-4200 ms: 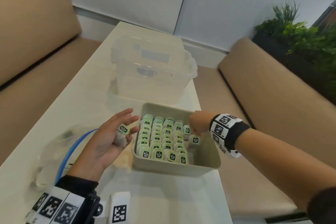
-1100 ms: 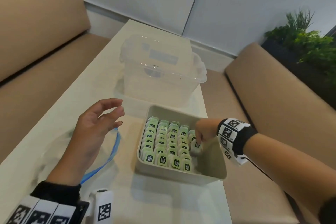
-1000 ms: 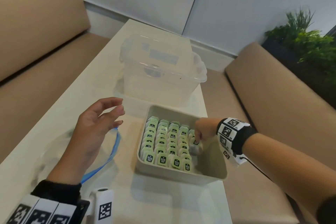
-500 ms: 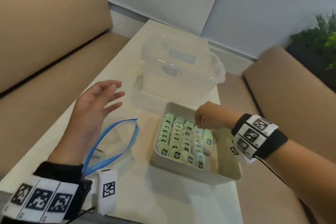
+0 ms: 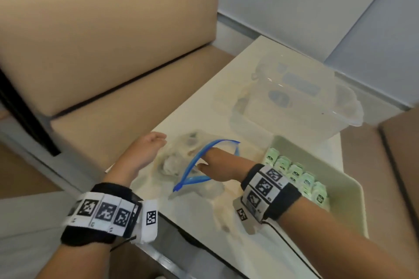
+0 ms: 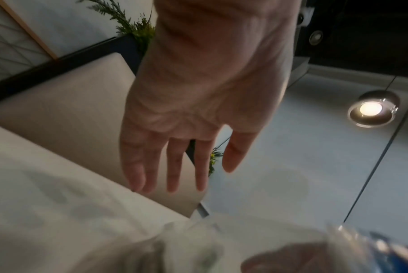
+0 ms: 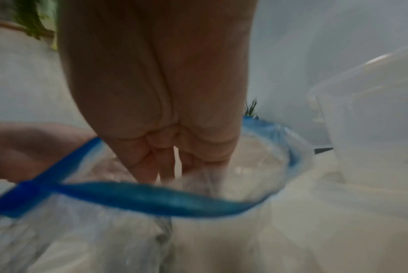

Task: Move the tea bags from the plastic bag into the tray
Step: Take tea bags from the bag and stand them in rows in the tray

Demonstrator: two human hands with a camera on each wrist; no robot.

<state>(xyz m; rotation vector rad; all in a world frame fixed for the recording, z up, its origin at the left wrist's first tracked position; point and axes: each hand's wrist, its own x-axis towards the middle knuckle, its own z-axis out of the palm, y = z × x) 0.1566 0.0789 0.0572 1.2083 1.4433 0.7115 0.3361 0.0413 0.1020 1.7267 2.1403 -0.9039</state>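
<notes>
Inside plastic bag [image 5: 181, 165]: right hand [image 5: 217, 165] fingers [image 7: 151, 166], w/ left hand [image 5: 145, 149] beside.

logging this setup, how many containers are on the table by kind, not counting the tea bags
plastic bag, blue zip rim: 1
tray with tea bags: 1
clear plastic tub: 1
total: 3

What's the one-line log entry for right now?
step: fetching next tea bag | right hand: reaching into plastic bag, grip unclear | left hand: open, beside bag | tray: rows of tea bags
</notes>
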